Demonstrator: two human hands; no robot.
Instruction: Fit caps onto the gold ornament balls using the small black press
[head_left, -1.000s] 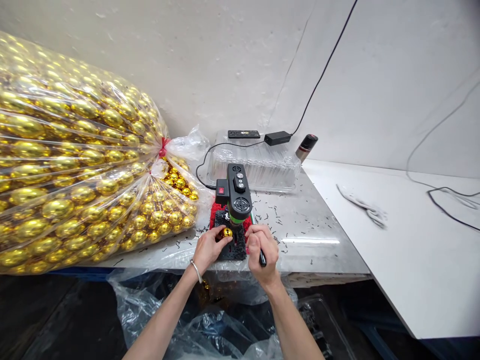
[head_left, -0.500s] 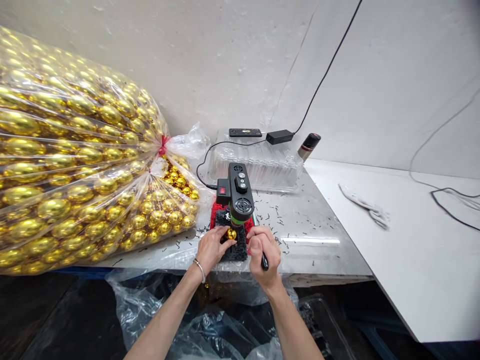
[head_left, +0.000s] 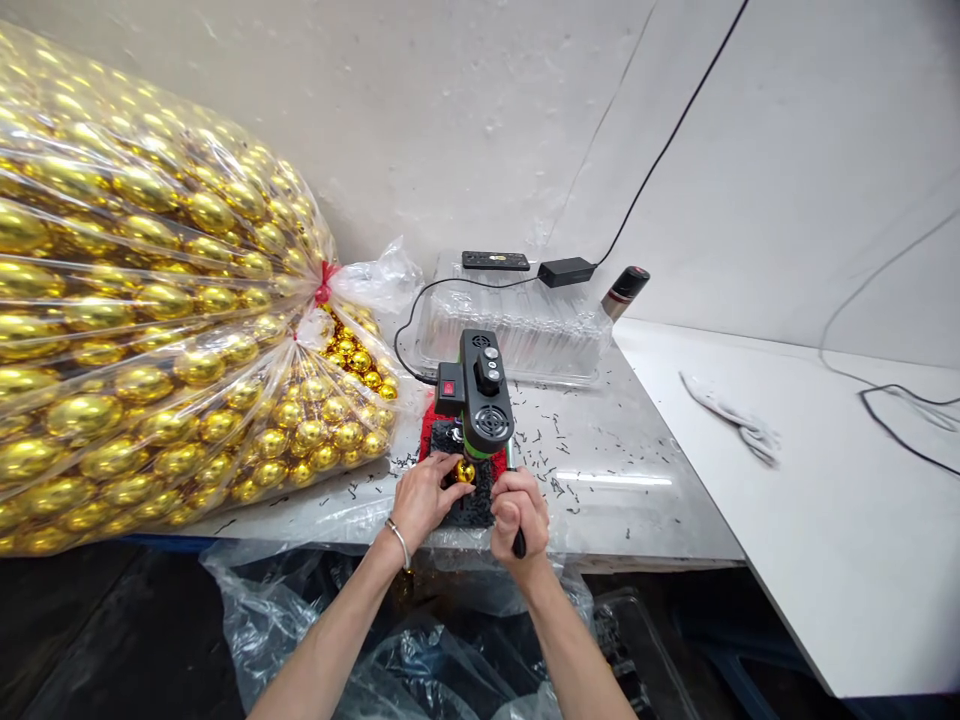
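Between the thumb and fingers of my left hand (head_left: 426, 497) is a shiny gold ball (head_left: 465, 471), directly under the head of a black device (head_left: 487, 390) with round vents and a red switch. My right hand (head_left: 520, 518) is wrapped round a black-ended handle (head_left: 519, 543) at the right side of the device. A black speckled base (head_left: 474, 508) lies beneath the ball, with red material (head_left: 426, 424) showing around it. The device hides part of the ball's top.
A large clear bag of gold balls (head_left: 161, 300) fills the left. Behind the device are a clear plastic tray (head_left: 517, 335), power adapter (head_left: 566, 272), remote (head_left: 495, 261) and dark-capped bottle (head_left: 625, 291). A white glove (head_left: 731, 420) lies at right; clear plastic hangs below the table edge.
My right hand has moved slightly left with the handle, closer to the base. My left hand stays at the gold ball. The whole view has shifted slightly.
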